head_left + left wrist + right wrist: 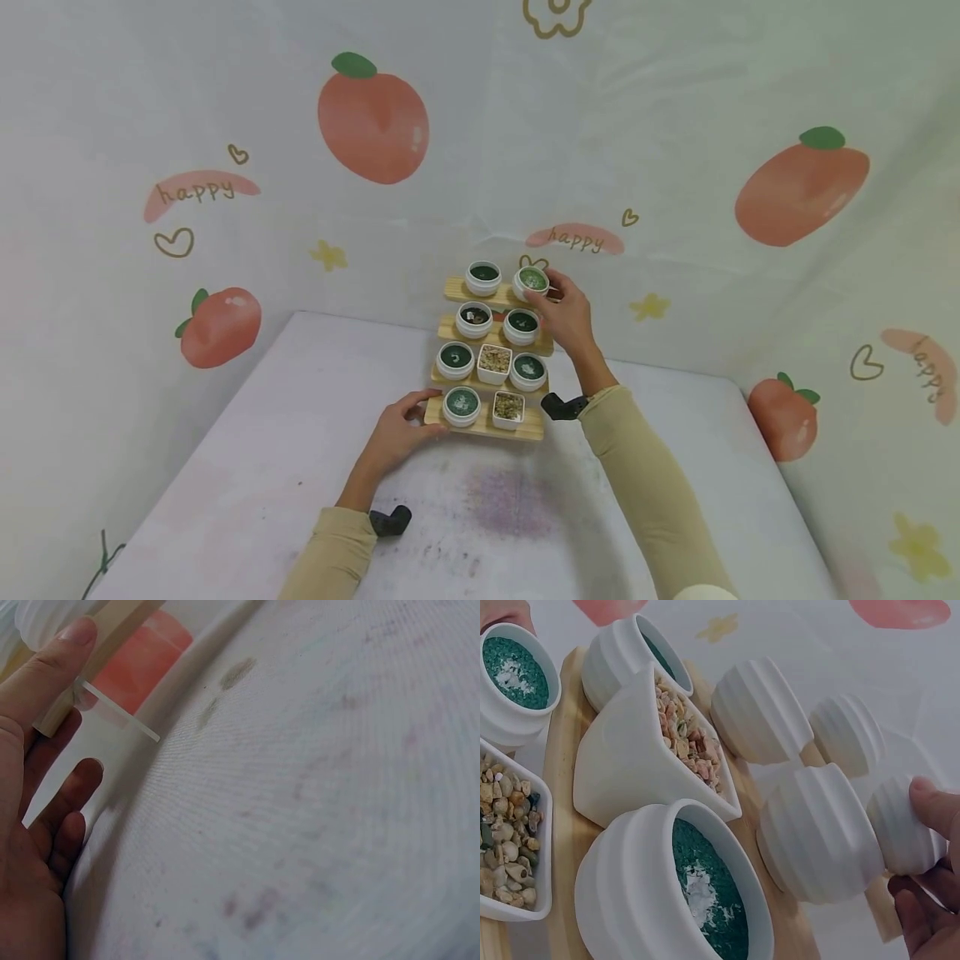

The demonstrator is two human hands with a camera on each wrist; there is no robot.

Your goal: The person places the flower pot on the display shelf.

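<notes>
A tiered wooden display stand (486, 423) holds several small white pots on its steps. At its lowest step, my left hand (395, 433) pinches the left end of the board, thumb on top and index finger beneath in the left wrist view. My right hand (568, 318) reaches to the top step and holds a round white pot (531, 282) with a light green fill, thumb on its near side. Beside it stands another round pot (483, 278) with a dark green fill. In the right wrist view, the held pot (904, 832) is partly hidden by a nearer pot (817, 836).
Lower steps carry more round pots (461, 406) and two square pots (495, 364) filled with small stones. The stand is on a white cloth-covered table (300, 467) close to a fruit-printed backdrop (465, 133). Clear supports (120, 711) show under the board.
</notes>
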